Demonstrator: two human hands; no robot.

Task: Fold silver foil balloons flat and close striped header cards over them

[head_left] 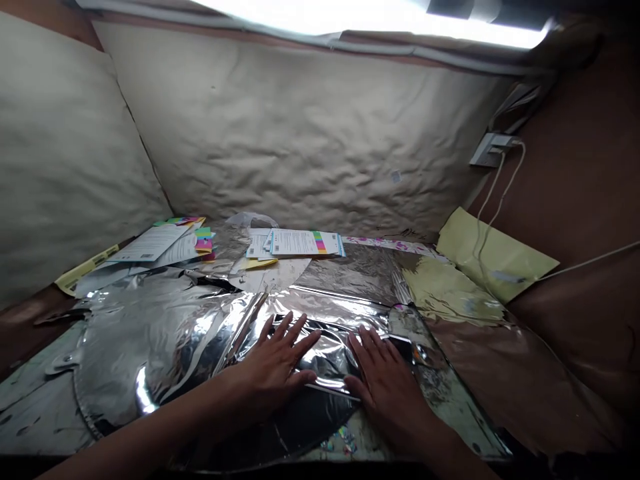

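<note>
My left hand (273, 370) lies flat, fingers spread, on a crinkled silver foil balloon (325, 350) in front of me. My right hand (383, 380) rests flat beside it on the same folded foil piece, fingers stretched out. Both palms press down on the shiny foil; neither holds anything. More silver foil sheets (150, 340) spread out to the left, overlapping each other on the work surface.
Printed paper cards (300, 243) with coloured edges lie at the back centre, and another stack of cards (165, 243) at the back left. Yellow foil (493, 257) lies at the right. A wall socket (493, 150) with white cables hangs above it. Crumpled brown paper covers the walls.
</note>
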